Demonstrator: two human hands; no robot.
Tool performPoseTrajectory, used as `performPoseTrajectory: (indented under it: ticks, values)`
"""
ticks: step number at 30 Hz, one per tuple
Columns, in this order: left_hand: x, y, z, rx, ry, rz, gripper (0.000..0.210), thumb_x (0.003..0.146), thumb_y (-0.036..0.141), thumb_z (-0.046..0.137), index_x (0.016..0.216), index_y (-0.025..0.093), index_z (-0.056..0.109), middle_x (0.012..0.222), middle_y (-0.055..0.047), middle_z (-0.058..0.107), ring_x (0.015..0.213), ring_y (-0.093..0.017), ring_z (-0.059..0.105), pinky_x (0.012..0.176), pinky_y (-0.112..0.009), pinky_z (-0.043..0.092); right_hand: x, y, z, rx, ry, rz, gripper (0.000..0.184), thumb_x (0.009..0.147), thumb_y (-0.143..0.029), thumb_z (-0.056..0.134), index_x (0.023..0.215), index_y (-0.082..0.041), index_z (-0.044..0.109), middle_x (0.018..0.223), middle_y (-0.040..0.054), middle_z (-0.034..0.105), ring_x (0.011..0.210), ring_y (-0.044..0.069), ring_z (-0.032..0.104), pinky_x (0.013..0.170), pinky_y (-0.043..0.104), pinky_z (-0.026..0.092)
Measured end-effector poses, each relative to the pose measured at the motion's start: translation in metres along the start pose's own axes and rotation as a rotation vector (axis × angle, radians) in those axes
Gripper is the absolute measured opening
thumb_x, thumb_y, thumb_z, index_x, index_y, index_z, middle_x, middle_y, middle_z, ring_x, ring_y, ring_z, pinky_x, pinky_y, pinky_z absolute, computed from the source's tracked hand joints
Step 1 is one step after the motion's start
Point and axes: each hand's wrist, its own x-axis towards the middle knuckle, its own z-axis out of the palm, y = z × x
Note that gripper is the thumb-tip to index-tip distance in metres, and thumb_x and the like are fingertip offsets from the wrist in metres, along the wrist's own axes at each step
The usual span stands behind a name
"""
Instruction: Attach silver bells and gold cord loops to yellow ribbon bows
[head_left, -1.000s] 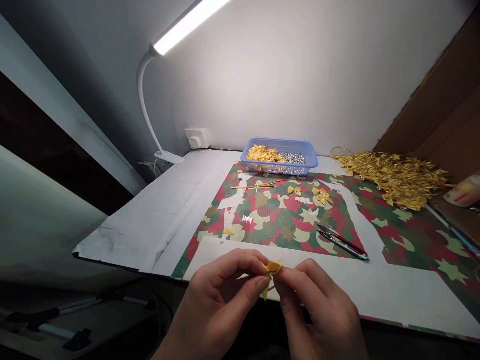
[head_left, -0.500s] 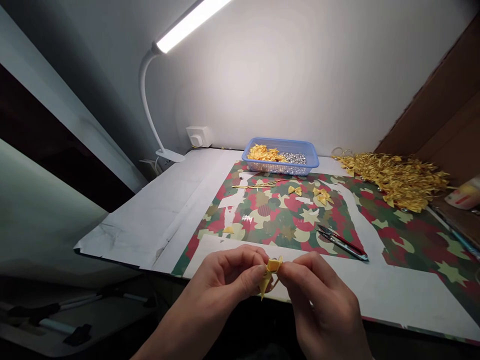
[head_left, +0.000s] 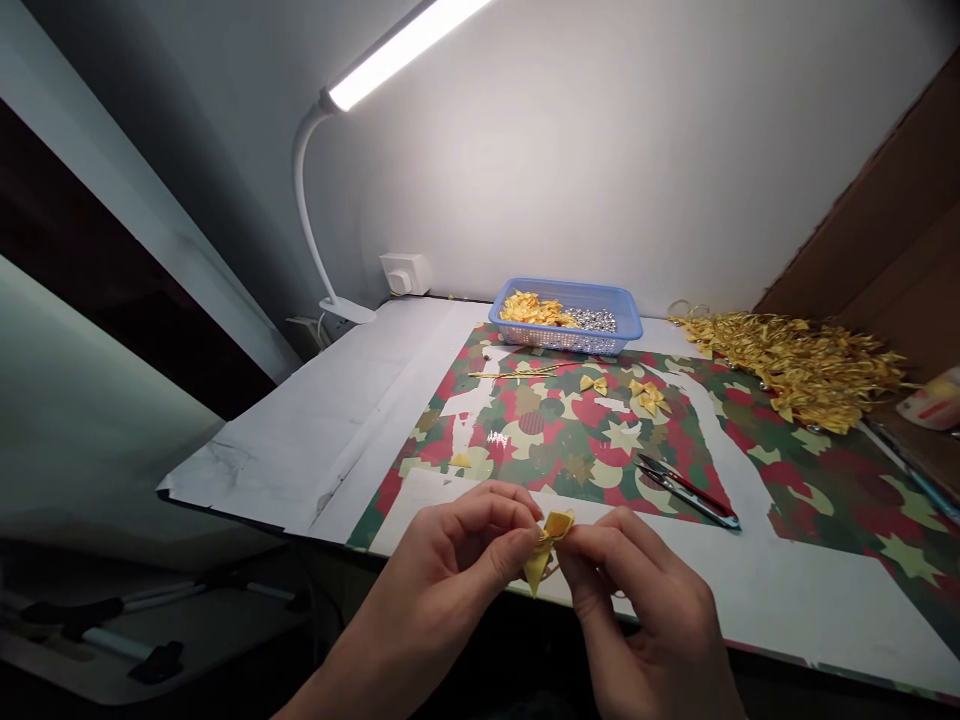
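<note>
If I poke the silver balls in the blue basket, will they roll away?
Probably they would roll: the balls look small, round and shiny. The basket walls would likely keep them in. They sit heaped beside yellow bows, so they may just shuffle.

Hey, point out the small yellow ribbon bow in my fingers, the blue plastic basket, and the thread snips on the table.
Small yellow ribbon bow (head_left: 550, 541): head view, on its folded loop between the fingertips.
Blue plastic mesh basket (head_left: 562, 340): head view, on its front wall.
Red-handled metal thread snips (head_left: 686, 488): head view, on the middle of the blades.

Both hands, the left hand (head_left: 450, 570) and right hand (head_left: 645, 610), are bare, with no rings, gloves or sleeves showing.
</note>
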Motion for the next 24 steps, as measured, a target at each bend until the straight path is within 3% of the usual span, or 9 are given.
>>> performPoseTrajectory:
  ticks: [4, 9, 18, 24]
  values:
    - [-0.003, -0.004, 0.002, 0.089, 0.076, 0.112, 0.009, 0.089, 0.022, 0.069, 0.082, 0.022, 0.075, 0.101, -0.003, 0.063, 0.091, -0.019, 0.062, 0.076, -0.024, 0.052, 0.001, -0.003, -0.001, -0.016, -0.001, -0.012, 0.017, 0.093, -0.005, 0.053, 0.095, -0.019, 0.061, 0.077, -0.0011, 0.051, 0.063, 0.01, 0.048, 0.055, 0.022, 0.038]
    - [-0.004, -0.008, 0.004, 0.179, 0.125, 0.23, 0.015, 0.09, 0.016, 0.065, 0.083, 0.024, 0.075, 0.098, -0.002, 0.065, 0.087, -0.017, 0.064, 0.072, -0.022, 0.052, 0.001, -0.001, -0.002, -0.021, -0.006, -0.037, 0.018, 0.091, -0.004, 0.053, 0.096, -0.019, 0.061, 0.078, -0.0008, 0.052, 0.064, 0.01, 0.049, 0.055, 0.022, 0.038]
    - [0.004, 0.004, 0.004, 0.039, 0.015, 0.044, 0.023, 0.094, 0.031, 0.066, 0.075, 0.021, 0.07, 0.086, 0.001, 0.058, 0.08, -0.015, 0.053, 0.072, -0.023, 0.045, 0.007, 0.004, -0.013, -0.106, -0.08, -0.135, 0.028, 0.09, 0.002, 0.049, 0.103, -0.02, 0.059, 0.079, 0.0006, 0.05, 0.065, 0.011, 0.05, 0.057, 0.021, 0.044]
    - [0.006, 0.004, 0.003, -0.027, -0.034, -0.036, 0.029, 0.097, 0.035, 0.062, 0.073, 0.019, 0.065, 0.08, 0.002, 0.055, 0.076, -0.014, 0.048, 0.071, -0.023, 0.041, 0.005, 0.006, -0.01, -0.095, -0.064, -0.119, 0.028, 0.09, 0.0, 0.049, 0.104, -0.021, 0.06, 0.078, 0.0005, 0.05, 0.064, 0.011, 0.051, 0.056, 0.021, 0.043]
